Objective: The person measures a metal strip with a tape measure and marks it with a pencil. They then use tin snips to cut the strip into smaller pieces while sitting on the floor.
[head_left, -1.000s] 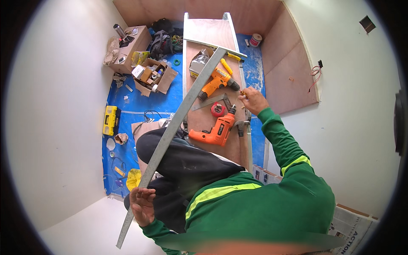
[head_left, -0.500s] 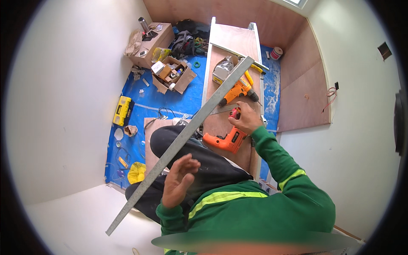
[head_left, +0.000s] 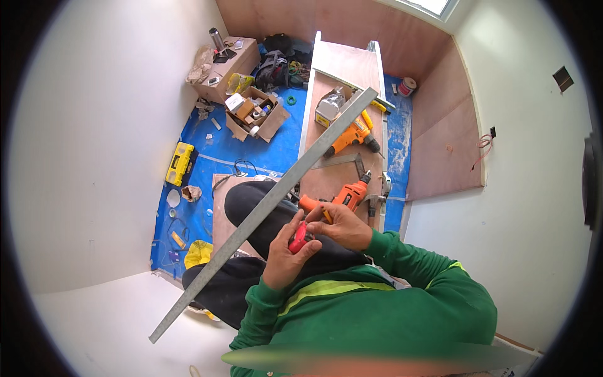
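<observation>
A red tape measure [head_left: 300, 237] is held in my left hand [head_left: 284, 251] over my dark-trousered lap. My right hand [head_left: 340, 226] is closed round a thin yellow item [head_left: 327, 215], possibly a pencil, and its fingertips touch the tape measure. A long grey metal strip [head_left: 251, 226] lies diagonally over my legs and the wooden panel [head_left: 342, 56]. On the panel, just beyond my hands, lies an orange corded drill [head_left: 344, 198]; farther up are a yellow-orange cordless drill [head_left: 357, 138], a metal square [head_left: 358, 161] and a hammer [head_left: 372, 204], partly hidden.
Blue sheeting [head_left: 207, 154] covers the floor, with an open cardboard box [head_left: 266, 125], a yellow toolbox [head_left: 179, 164], a yellow bag [head_left: 198, 251] and bags [head_left: 279, 66]. A plywood box [head_left: 233, 68] holds small items. White walls [head_left: 88, 157] stand left and right; wires [head_left: 483, 144] hang right.
My right hand has picked up the red tape measure from the panel and brought it down to my lap, where my left hand, open earlier, has closed on it.
</observation>
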`<state>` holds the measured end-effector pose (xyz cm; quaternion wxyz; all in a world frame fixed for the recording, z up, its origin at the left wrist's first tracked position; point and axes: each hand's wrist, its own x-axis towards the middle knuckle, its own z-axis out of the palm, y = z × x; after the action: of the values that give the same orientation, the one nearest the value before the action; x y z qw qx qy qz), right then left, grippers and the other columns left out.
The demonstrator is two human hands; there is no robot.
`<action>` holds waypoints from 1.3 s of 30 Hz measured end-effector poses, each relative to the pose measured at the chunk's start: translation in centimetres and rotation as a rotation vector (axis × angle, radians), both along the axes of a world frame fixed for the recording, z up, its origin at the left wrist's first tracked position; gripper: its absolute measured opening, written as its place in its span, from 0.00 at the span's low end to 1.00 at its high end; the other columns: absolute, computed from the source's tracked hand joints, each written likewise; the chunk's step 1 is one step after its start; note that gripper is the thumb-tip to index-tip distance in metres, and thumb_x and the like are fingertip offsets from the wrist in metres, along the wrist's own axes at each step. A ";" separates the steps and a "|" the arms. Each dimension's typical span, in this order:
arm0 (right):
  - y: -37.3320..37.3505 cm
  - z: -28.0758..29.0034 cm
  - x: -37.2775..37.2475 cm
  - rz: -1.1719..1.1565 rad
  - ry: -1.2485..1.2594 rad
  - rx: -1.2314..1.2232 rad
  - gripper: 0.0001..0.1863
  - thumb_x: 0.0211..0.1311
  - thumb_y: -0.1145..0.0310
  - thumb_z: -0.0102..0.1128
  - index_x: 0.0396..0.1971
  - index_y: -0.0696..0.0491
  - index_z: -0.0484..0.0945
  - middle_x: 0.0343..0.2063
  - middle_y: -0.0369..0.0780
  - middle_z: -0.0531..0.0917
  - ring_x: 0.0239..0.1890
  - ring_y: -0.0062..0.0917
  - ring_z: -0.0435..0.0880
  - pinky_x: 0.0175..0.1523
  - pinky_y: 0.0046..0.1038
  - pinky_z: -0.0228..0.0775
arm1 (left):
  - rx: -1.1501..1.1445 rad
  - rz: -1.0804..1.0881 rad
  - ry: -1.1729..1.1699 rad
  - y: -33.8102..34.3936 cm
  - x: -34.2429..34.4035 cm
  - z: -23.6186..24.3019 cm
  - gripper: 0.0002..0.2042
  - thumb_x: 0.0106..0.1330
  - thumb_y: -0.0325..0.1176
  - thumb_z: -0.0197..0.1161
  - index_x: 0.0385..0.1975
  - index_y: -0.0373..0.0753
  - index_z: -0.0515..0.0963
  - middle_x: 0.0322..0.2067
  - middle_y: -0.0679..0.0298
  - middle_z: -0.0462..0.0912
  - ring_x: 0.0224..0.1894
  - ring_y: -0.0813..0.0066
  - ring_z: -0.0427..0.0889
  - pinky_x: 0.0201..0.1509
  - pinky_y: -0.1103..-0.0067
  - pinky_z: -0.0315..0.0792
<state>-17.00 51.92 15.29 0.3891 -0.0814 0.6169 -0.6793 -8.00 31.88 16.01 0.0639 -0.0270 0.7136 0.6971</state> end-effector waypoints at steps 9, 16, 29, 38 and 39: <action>3.1 2.2 -7.8 -0.137 0.372 0.135 0.13 0.75 0.64 0.70 0.53 0.52 0.84 0.40 0.34 0.83 0.43 0.17 0.83 0.52 0.23 0.77 | -0.497 0.099 -0.113 -8.2 5.4 4.0 0.25 0.68 0.37 0.77 0.64 0.36 0.81 0.51 0.49 0.88 0.54 0.56 0.88 0.64 0.66 0.78; 12.3 1.5 -26.9 -0.681 0.474 0.191 0.09 0.79 0.66 0.66 0.49 0.55 0.85 0.25 0.28 0.77 0.18 0.09 0.67 0.23 0.17 0.62 | -0.791 0.421 -0.289 -16.6 10.9 3.7 0.10 0.70 0.34 0.71 0.43 0.34 0.85 0.34 0.53 0.85 0.41 0.51 0.86 0.51 0.63 0.78; 12.1 -6.4 -32.9 -0.652 0.756 0.585 0.12 0.74 0.67 0.71 0.47 0.61 0.89 0.39 0.39 0.92 0.41 0.20 0.89 0.50 0.25 0.82 | -1.058 0.452 -0.230 -16.1 10.1 -0.1 0.12 0.75 0.39 0.69 0.38 0.34 0.86 0.34 0.50 0.83 0.39 0.46 0.84 0.46 0.58 0.75; 13.2 -5.2 -32.3 -0.645 0.592 0.383 0.13 0.72 0.67 0.73 0.47 0.61 0.90 0.41 0.40 0.92 0.42 0.22 0.88 0.48 0.27 0.80 | -0.987 0.469 -0.231 -15.7 10.4 -1.0 0.11 0.74 0.37 0.69 0.39 0.33 0.86 0.36 0.49 0.84 0.40 0.45 0.85 0.48 0.58 0.77; 13.2 -5.1 -32.1 -0.617 0.601 0.372 0.13 0.72 0.67 0.73 0.47 0.61 0.90 0.41 0.40 0.92 0.43 0.22 0.88 0.49 0.27 0.80 | -0.995 0.458 -0.244 -15.8 10.3 -0.9 0.10 0.74 0.36 0.69 0.39 0.34 0.86 0.36 0.49 0.84 0.40 0.45 0.85 0.48 0.58 0.77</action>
<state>-49.13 65.14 10.19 -0.0188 -0.0162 0.8087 -0.5876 2.33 16.12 15.09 -0.0277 -0.2886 0.9198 0.2643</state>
